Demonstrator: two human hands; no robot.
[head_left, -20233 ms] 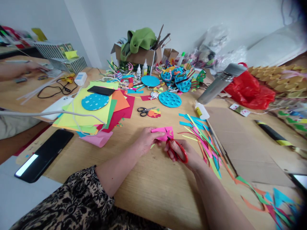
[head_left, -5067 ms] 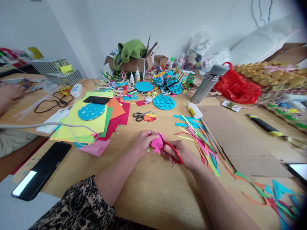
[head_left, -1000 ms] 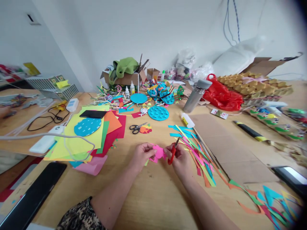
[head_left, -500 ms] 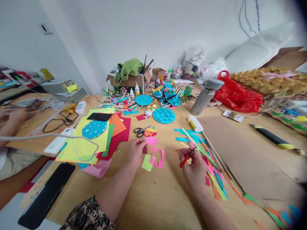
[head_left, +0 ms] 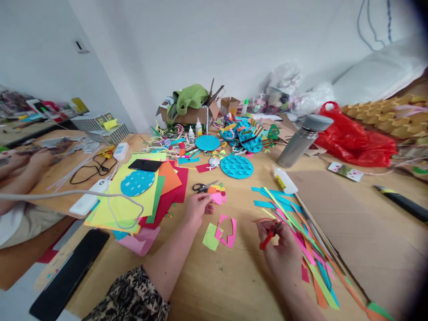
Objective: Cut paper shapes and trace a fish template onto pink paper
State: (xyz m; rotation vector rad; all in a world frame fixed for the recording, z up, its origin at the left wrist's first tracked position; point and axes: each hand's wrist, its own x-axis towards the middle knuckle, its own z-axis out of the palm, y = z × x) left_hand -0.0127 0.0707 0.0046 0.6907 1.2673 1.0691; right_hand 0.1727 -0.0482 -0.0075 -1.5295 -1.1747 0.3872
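Observation:
My left hand (head_left: 199,209) pinches a small pink paper cutout (head_left: 218,198), just in front of the black-handled scissors (head_left: 202,187) and some orange and yellow cutouts. In my right hand (head_left: 279,240) is a pair of red-handled scissors (head_left: 267,238), and a thin orange strip (head_left: 264,220) shows by its fingertips. Between the hands, a pink paper frame with a cut-out hole (head_left: 221,220) lies partly over a light green paper piece (head_left: 211,236). Many coloured paper strips (head_left: 309,247) lie beside and beyond my right hand.
Coloured sheets (head_left: 113,200) and a phone (head_left: 145,165) lie left; a dark phone (head_left: 70,272) is at front left. A glue bottle (head_left: 285,179), steel flask (head_left: 302,142) and cardboard (head_left: 354,223) stand or lie right. Another person's hands (head_left: 36,162) are far left.
The view has shifted, so most things appear farther right or left differently framed. Both hands keep their holds, with little visible motion over the table.

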